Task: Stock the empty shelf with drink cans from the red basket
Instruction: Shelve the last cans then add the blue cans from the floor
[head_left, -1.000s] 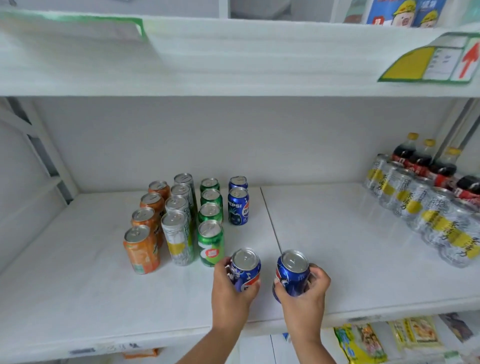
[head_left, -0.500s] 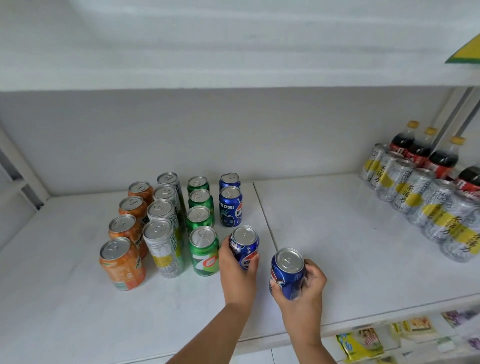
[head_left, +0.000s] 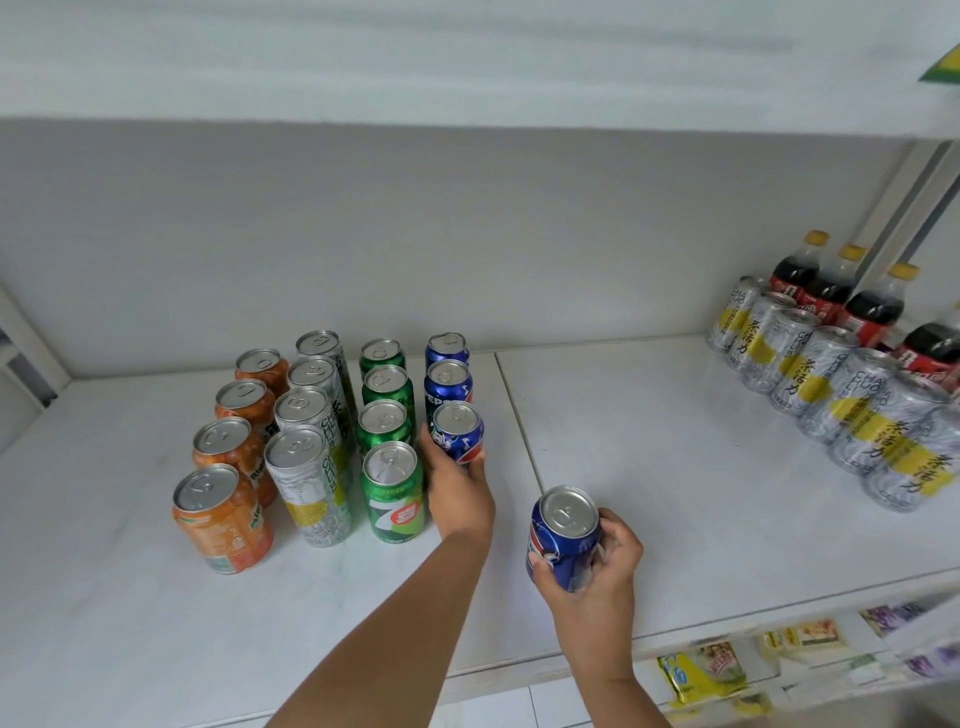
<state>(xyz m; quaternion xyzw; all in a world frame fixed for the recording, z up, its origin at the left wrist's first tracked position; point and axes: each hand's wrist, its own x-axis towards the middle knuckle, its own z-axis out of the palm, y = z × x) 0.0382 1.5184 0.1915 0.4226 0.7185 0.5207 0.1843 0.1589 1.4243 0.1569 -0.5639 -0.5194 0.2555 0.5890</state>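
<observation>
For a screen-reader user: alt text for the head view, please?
Two hands each grip a blue can over a white shelf: the left hand sets one in the blue row, the right hand holds another nearer the edge. Orange, silver and green rows stand left.

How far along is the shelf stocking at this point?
Done: rows of four orange cans, four silver cans and four green cans stand on the shelf, plus two blue ones. In hand: the left hand sets a third blue can into that row; the right hand holds a fourth blue can. Left: placing both. The basket is out of view.
</observation>
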